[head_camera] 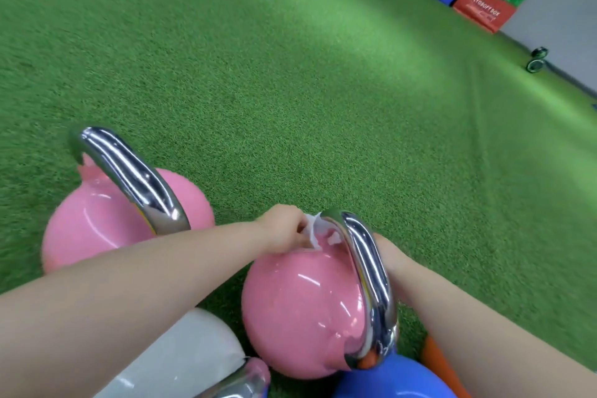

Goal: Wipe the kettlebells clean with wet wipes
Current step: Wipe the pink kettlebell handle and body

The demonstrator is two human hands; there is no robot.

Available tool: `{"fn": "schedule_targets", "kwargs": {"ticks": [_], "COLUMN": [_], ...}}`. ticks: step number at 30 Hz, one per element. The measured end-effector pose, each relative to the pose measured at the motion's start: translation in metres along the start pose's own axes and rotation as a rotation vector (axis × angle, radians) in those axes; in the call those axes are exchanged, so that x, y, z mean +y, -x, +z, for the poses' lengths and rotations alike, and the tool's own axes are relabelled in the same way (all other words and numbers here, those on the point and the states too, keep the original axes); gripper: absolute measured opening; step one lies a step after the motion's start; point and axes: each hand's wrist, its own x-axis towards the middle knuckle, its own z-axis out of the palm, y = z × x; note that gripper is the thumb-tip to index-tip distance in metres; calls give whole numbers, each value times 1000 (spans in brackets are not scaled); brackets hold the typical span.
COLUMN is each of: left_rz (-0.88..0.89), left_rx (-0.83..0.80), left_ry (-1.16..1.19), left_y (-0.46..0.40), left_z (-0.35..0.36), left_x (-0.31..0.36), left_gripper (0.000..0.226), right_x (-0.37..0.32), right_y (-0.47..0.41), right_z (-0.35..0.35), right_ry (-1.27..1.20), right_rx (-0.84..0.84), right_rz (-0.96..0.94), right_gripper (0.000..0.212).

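Green turf floor (290, 74) runs back to stacked foam boxes (484, 0) by the wall. Left hand (284, 229) pinches a wet wipe (312, 231) against the near pink kettlebell (300, 310), below its chrome handle (368, 268). Right hand is hidden behind that handle; I cannot tell its grip. Second pink kettlebell (97, 220), blue one (394, 378) probably still wait.
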Motion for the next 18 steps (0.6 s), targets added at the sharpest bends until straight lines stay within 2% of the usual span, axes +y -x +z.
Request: {"fn": "schedule_targets", "kwargs": {"ticks": [3, 7, 9, 14, 16, 18], "left_rz": [-133, -141, -143, -207, -192, -161], "left_rx": [126, 73, 57, 153, 149, 133], "left_ry": [59, 102, 163, 239, 246, 271], "left_y": [11, 22, 23, 20, 17, 13], "left_z": [9, 1, -2, 12, 15, 14], "left_x": [15, 39, 46, 38, 38, 36], "left_gripper": [25, 25, 12, 23, 30, 28], "right_x": [-1, -2, 2, 7, 7, 5], "right_y": [14, 32, 36, 35, 32, 30], "right_z": [1, -3, -2, 1, -1, -3], "right_ry": [-95, -242, -273, -159, -129, -71], "right_rx": [29, 73, 83, 97, 79, 52], "right_rz": [48, 68, 57, 46, 54, 57], "right_gripper": [23, 53, 58, 46, 44, 44]}}
